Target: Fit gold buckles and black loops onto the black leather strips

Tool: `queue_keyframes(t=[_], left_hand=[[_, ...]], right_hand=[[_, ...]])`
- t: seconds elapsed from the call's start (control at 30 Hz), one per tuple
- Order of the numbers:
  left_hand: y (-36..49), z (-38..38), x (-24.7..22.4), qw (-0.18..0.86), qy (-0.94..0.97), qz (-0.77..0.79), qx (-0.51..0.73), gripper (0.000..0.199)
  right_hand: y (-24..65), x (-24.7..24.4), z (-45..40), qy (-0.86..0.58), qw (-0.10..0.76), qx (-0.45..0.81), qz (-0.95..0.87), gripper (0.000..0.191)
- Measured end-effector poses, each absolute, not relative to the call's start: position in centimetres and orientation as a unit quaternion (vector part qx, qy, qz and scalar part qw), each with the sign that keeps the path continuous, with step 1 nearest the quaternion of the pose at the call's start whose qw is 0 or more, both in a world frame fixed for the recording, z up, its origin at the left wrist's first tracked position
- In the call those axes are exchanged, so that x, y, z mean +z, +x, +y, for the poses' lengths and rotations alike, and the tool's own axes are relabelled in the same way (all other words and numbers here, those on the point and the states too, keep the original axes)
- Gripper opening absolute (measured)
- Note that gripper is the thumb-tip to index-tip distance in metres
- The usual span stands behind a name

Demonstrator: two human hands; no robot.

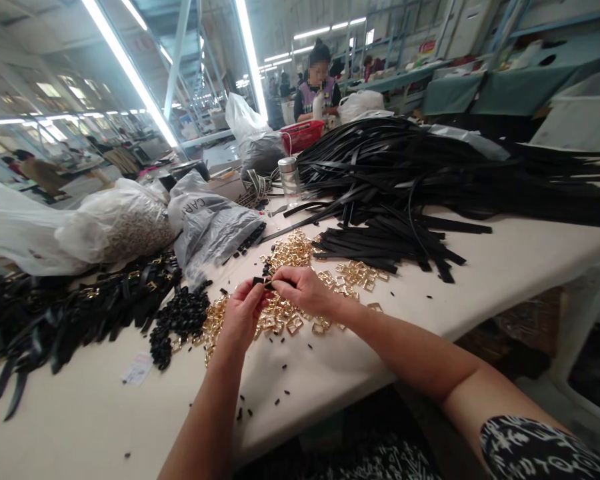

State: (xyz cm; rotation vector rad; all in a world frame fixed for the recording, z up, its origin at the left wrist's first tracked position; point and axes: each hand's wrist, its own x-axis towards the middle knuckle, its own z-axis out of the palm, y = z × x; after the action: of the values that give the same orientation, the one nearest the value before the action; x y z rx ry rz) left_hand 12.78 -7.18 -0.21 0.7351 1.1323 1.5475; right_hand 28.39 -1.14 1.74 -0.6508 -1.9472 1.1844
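Over the middle of the table, my left hand (244, 308) and my right hand (305, 290) meet at the fingertips. Both pinch a short piece of black strap (259, 282); its far part is hidden by the fingers. Whether a buckle is on it I cannot make out. Beneath and around the hands lies a loose heap of gold-coloured rectangular buckles (294, 324). Left of my left hand is a pile of small black loops (180, 319). Beyond my right hand, cut black straps (375, 245) lie in a bunch.
A large mound of long black straps (395, 157) covers the back right. Finished-looking buckled straps (95, 303) spread along the left. Plastic bags (115, 217), a grey bag (210, 217), a glass jar (289, 181) and a red basket (303, 135) stand behind. A person (319, 83) sits opposite.
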Motion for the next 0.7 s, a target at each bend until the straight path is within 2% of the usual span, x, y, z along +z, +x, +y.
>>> queue_keyframes(t=[0.13,0.33,0.5,0.6,0.7], left_hand=[[12.65,-7.29,-0.03,0.516,0.312,0.463,0.649,0.032],[12.45,-7.57,0.28,0.544,0.315,0.442,0.640,0.028],[12.47,-7.49,0.46,0.508,0.321,0.458,0.655,0.027],[12.40,-7.38,0.51,0.526,0.301,0.454,0.653,0.028],[12.28,-7.33,0.46,0.557,0.290,0.456,0.631,0.031]], right_hand=[[28.61,1.74,-1.23,-0.251,0.379,0.341,-0.823,0.015],[28.49,1.39,-1.29,-0.240,0.360,0.268,-0.861,0.014],[28.76,1.74,-0.78,-0.232,0.311,0.312,-0.867,0.013],[28.99,2.10,-0.44,-0.211,0.246,0.361,-0.874,0.015],[29.01,2.15,-0.48,-0.188,0.239,0.372,-0.877,0.016]])
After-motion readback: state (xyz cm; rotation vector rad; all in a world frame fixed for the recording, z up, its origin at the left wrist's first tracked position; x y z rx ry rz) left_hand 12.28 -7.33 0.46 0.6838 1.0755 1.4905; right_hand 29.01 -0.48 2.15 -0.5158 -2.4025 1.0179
